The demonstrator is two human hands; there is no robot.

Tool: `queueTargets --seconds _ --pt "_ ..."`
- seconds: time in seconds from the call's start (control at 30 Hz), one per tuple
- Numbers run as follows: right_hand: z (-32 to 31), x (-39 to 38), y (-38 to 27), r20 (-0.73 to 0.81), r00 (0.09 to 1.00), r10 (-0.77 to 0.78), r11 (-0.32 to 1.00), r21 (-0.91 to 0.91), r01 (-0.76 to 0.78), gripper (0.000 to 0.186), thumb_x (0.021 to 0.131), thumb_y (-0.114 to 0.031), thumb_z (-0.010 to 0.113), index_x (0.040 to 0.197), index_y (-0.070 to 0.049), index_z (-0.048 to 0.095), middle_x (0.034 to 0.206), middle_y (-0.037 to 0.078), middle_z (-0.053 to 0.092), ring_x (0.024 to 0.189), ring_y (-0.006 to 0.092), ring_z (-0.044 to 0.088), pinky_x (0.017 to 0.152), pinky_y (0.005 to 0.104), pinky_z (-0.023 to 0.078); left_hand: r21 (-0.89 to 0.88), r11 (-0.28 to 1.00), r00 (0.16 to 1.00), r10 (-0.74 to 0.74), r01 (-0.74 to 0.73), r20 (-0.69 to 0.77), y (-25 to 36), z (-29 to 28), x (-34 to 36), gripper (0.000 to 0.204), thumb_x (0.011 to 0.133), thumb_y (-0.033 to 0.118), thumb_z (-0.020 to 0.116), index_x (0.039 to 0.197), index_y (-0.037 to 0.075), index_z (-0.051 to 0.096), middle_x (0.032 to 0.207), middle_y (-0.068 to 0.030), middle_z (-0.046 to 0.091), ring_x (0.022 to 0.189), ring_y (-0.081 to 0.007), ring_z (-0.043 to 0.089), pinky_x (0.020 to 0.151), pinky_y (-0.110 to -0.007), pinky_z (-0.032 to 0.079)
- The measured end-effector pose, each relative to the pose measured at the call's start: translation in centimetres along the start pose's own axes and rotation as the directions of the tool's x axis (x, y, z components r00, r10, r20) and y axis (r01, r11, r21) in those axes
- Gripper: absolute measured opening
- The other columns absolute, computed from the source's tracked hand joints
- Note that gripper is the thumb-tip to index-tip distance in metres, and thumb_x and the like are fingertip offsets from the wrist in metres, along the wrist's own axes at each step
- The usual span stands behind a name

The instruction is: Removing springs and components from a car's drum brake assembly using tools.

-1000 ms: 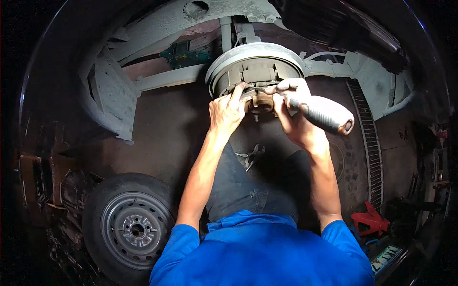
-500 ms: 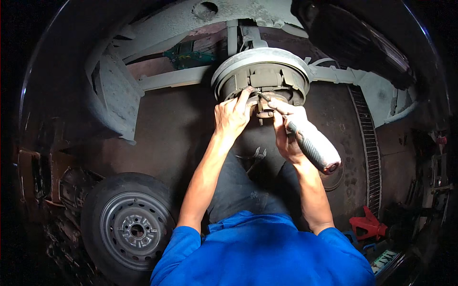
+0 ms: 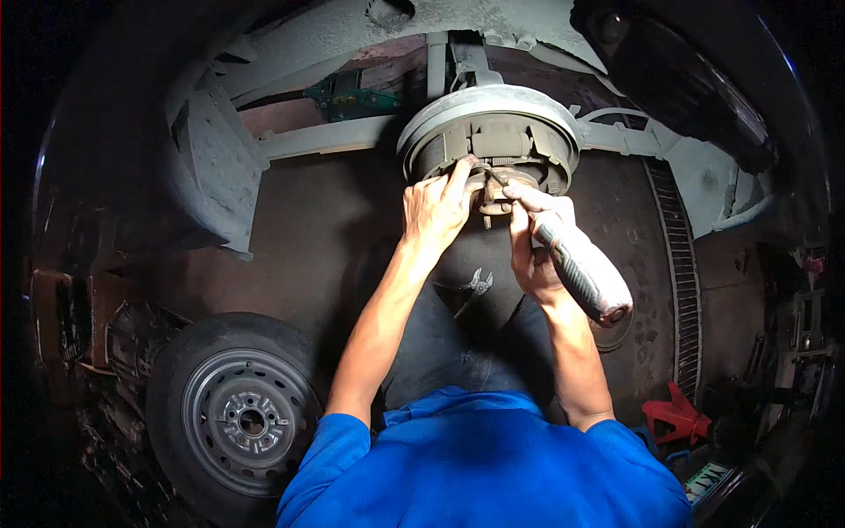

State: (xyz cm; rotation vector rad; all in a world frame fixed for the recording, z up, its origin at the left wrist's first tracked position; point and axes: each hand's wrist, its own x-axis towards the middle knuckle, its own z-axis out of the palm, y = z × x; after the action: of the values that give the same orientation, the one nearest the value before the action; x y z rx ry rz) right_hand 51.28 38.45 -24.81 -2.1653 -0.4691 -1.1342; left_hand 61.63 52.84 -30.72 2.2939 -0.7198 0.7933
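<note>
A drum brake assembly [image 3: 493, 132] with its brake shoes exposed sits on the axle under a raised vehicle. My left hand [image 3: 436, 211] presses its fingers against the lower left of the brake shoes, near the hub [image 3: 493, 189]. My right hand [image 3: 532, 238] grips a screwdriver [image 3: 581, 268] with a thick grey handle; its thin shaft points up-left into the brake parts by the hub. The shaft's tip is partly hidden between my fingers.
A removed wheel with a grey steel rim [image 3: 238, 414] lies on the floor at lower left. Pliers [image 3: 475, 283] rest on my lap. A red jack stand [image 3: 673, 414] stands at lower right beside a metal drain grate [image 3: 687, 282]. The grey axle beam [image 3: 326, 136] runs left.
The screwdriver handle has swung down from pointing right to pointing toward me, and the right hand dropped lower below the hub. The left hand stayed on the brake shoes.
</note>
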Motion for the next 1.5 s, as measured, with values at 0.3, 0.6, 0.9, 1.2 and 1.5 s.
queueTargets --seconds 0.3,0.6,0.9,1.2,1.5 --pt "0.1 -0.3 -0.7 -0.021 1.000 0.004 0.987 -0.161 -0.008 0.020 0.086 0.008 0.064 0.102 -0.003 0.067 0.098 0.012 0.068 0.080 0.0171 0.065 0.070 0.0253 0.051 -0.003 1.000 1.000 0.022 -0.022 -0.016 -0.2 -0.1 0.2 0.042 0.078 0.014 0.074 0.119 0.014 0.063 0.066 -0.0114 0.065 0.059 -0.0307 0.066 0.052 -0.041 0.053" --pt "0.9 -2.0 -0.8 -0.095 0.979 0.181 0.981 -0.048 -0.186 0.014 0.087 0.010 0.062 0.095 -0.001 0.060 0.104 0.015 0.069 0.090 0.0225 0.069 0.077 0.0262 0.052 0.005 1.000 1.000 0.009 -0.009 0.016 0.3 -0.4 0.3 0.039 0.080 0.015 0.072 0.118 0.014 0.064 0.067 -0.0114 0.066 0.062 -0.0304 0.067 0.053 -0.041 0.053" --pt "1.5 -5.3 0.4 -0.126 0.988 0.092 0.962 0.267 -0.056 0.023 0.086 0.013 0.061 0.097 -0.002 0.047 0.103 0.023 0.070 0.109 0.0341 0.068 0.091 0.0346 0.053 -0.018 1.000 0.999 0.004 -0.003 0.048 -0.1 0.2 0.2 0.042 0.079 0.011 0.064 0.120 0.015 0.063 0.065 -0.0132 0.064 0.057 -0.0315 0.065 0.053 -0.042 0.052" --pt "-1.1 1.6 -1.1 0.050 0.997 -0.067 0.902 -0.423 0.082 0.018 0.085 0.006 0.069 0.086 -0.003 0.053 0.089 0.010 0.063 0.070 0.0165 0.061 0.065 0.0279 0.049 -0.003 1.000 1.000 0.014 -0.014 -0.005 -0.2 0.0 0.1 0.042 0.078 0.011 0.072 0.119 0.013 0.064 0.068 -0.0113 0.066 0.060 -0.0305 0.066 0.052 -0.041 0.052" --pt "-0.8 0.0 0.7 0.032 0.999 0.007 0.999 -0.048 -0.005 0.017 0.086 0.011 0.064 0.094 -0.002 0.056 0.104 0.015 0.066 0.082 0.0209 0.062 0.069 0.0280 0.047 0.002 1.000 1.000 -0.019 0.019 0.017 0.0 -0.1 -0.1 0.044 0.078 0.010 0.070 0.121 0.015 0.063 0.068 -0.0114 0.066 0.061 -0.0309 0.066 0.052 -0.042 0.052"
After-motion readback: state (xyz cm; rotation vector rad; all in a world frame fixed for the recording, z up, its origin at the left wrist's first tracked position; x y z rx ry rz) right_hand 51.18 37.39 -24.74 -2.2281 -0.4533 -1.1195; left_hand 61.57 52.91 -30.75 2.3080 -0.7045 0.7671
